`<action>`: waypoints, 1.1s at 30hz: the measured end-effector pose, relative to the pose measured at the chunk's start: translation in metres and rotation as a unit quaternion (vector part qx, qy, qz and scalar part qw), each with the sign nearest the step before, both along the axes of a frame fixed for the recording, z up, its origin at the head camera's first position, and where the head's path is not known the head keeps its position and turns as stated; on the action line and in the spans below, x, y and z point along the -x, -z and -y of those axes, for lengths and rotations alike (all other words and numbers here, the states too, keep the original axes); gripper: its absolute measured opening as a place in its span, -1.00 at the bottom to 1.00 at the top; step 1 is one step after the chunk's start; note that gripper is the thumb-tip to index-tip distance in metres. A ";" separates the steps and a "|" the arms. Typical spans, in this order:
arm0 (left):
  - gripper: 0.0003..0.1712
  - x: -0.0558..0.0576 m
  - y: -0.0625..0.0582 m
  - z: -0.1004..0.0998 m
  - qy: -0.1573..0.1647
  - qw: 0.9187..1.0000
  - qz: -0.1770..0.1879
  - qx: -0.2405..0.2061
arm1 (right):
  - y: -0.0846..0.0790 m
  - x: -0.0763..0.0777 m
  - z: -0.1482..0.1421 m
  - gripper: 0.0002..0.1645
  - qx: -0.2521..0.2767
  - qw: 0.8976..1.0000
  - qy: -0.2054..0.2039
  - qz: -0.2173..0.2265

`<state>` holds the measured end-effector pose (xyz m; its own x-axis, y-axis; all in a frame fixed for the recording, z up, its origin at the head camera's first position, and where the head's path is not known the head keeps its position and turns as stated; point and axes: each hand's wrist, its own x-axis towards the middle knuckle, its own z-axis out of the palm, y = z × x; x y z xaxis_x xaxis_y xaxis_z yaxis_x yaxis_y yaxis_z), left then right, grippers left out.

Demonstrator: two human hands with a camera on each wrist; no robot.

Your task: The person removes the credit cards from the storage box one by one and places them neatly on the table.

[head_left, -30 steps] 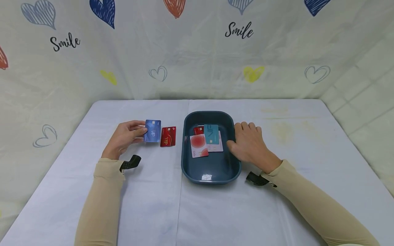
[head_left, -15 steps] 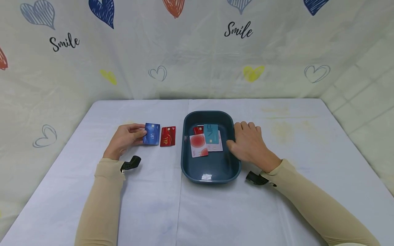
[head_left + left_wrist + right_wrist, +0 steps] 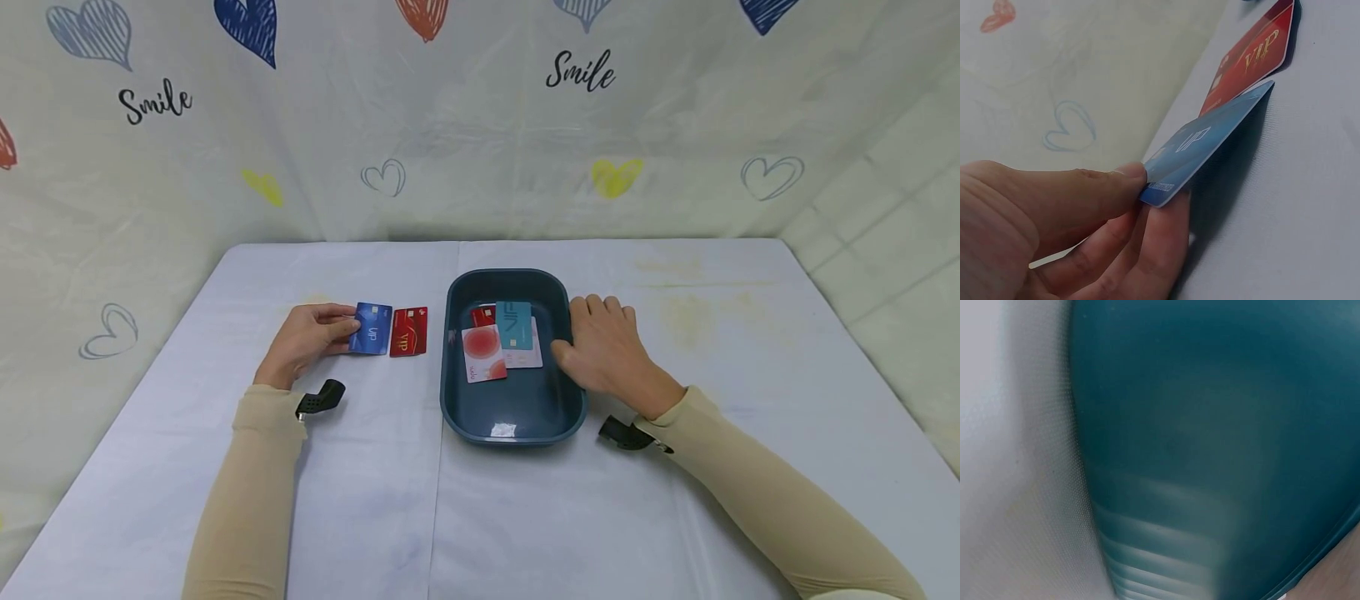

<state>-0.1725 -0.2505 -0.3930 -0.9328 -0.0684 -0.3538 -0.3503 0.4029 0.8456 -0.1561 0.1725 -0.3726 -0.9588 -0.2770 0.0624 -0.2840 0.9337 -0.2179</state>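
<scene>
Thumb and fingers of my left hand (image 3: 307, 337) pinch a blue VIP card (image 3: 371, 328) by its left edge. In the left wrist view the blue card (image 3: 1204, 147) is tilted, with a shadow below it on the cloth. A red VIP card (image 3: 408, 332) lies just right of it on the table. My right hand (image 3: 609, 350) grips the right rim of a dark teal tray (image 3: 517, 421), thumb over the inside. Overlapping in the tray are a teal card (image 3: 514, 325), a white card with red circles (image 3: 484, 354), a pale card (image 3: 525, 358) and a partly covered red card (image 3: 483, 317).
A white cloth (image 3: 360, 500) covers the table. Behind it hangs a pale curtain (image 3: 480, 108) printed with hearts and "Smile". Black wrist cameras sit at both cuffs. The tray's teal wall (image 3: 1179, 425) fills most of the right wrist view.
My left hand has brought the blue card a little nearer the front edge, then slightly right toward the red card. My right hand and the tray stay in place.
</scene>
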 end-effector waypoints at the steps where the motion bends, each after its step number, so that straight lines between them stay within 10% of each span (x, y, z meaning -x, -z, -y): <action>1: -0.41 0.000 0.000 -0.001 0.001 1.000 0.000 0.001 | 0.000 0.000 0.000 -0.64 0.000 1.000 0.000 0.000; 33: -0.48 -0.004 -0.006 -0.006 0.021 0.995 -0.011 0.099 | 0.000 0.001 0.000 -0.59 -0.003 1.000 0.000 0.006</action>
<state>-0.1686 -0.2445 -0.3872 -0.9434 -0.0964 -0.3173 -0.3129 0.5756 0.7555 -0.1570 0.1727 -0.3723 -0.9596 -0.2770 0.0492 -0.2810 0.9349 -0.2167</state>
